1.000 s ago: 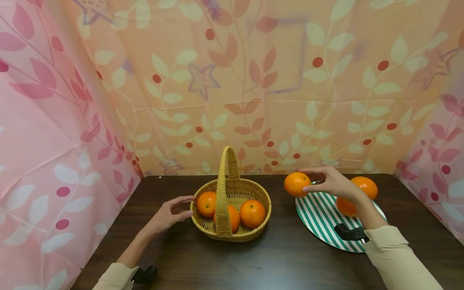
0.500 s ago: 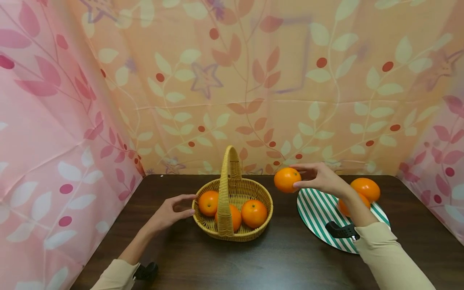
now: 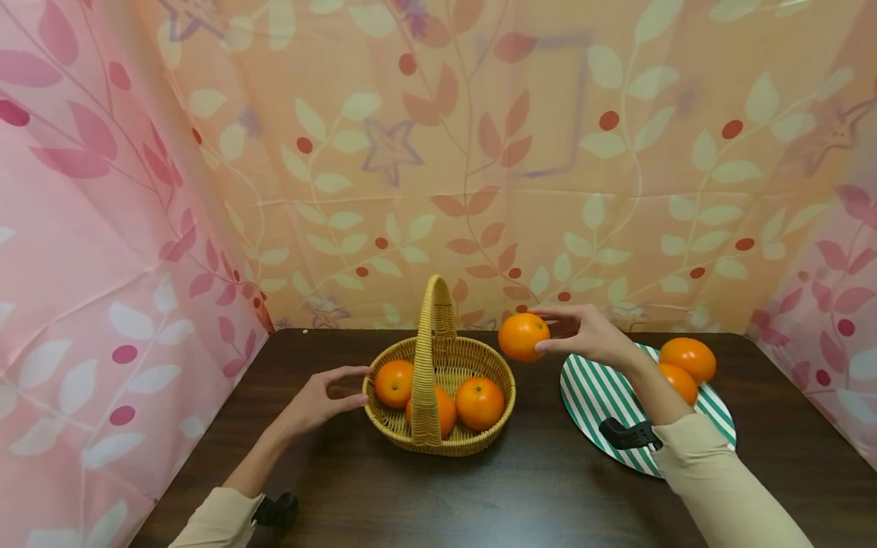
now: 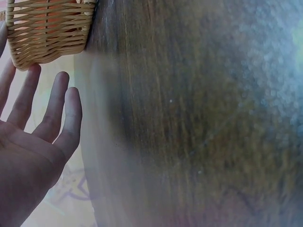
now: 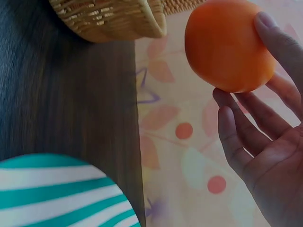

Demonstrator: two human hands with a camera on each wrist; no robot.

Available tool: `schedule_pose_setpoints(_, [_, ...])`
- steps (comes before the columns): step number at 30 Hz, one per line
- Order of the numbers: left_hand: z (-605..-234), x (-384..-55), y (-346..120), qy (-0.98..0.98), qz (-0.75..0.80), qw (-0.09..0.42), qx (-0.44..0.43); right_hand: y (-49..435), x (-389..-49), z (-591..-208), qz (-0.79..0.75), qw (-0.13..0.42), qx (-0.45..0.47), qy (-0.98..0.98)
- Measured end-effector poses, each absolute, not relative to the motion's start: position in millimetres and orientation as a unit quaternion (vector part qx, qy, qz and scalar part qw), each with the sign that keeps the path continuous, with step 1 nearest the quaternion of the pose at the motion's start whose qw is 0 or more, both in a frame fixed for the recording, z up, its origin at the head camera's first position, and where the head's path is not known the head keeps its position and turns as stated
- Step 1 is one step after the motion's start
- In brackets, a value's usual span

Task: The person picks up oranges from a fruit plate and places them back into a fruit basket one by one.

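1. Holds an orange above the worktop, near its far edge, just right of the basket.
2. Points its stem spot up and rightward; runs barely longer one way, seemingly along the far edge.
3. Pinches it between thumb and fingertips of the right grip; best squeeze lightly, clearing rim and handle.
4. Holds the left grip loose and empty by the basket's left side.

plain pale-beige sleeves with loose cuffs, a small curved black device beside each
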State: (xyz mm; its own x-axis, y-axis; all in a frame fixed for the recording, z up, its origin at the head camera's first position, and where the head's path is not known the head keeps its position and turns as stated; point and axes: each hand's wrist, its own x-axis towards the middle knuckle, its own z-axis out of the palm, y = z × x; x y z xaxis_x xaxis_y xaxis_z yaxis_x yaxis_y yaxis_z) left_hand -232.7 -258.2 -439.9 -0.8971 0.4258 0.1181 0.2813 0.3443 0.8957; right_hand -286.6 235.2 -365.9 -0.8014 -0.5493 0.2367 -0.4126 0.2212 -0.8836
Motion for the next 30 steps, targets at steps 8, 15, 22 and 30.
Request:
schedule_pose_setpoints(8, [-440,-234,-258,0.817,0.529,0.069,0.218,211,-293,-369,-0.554,0.059,-0.326,0.764])
schedule_pose_setpoints(15, [-441,-234,-259,0.816,0.53,0.064,0.223,191,-298,-381,-0.571,0.067,-0.345,0.742])
schedule_pose_setpoints(22, [-442,-234,-259,0.81,0.536,0.059,0.23,178,-297,-396,-0.579,0.06,-0.347,0.736])
schedule_pose_setpoints(30, [-444,-234,-260,0.806,0.543,0.068,0.226,169,-297,-406,-0.569,0.059,-0.357,0.739])
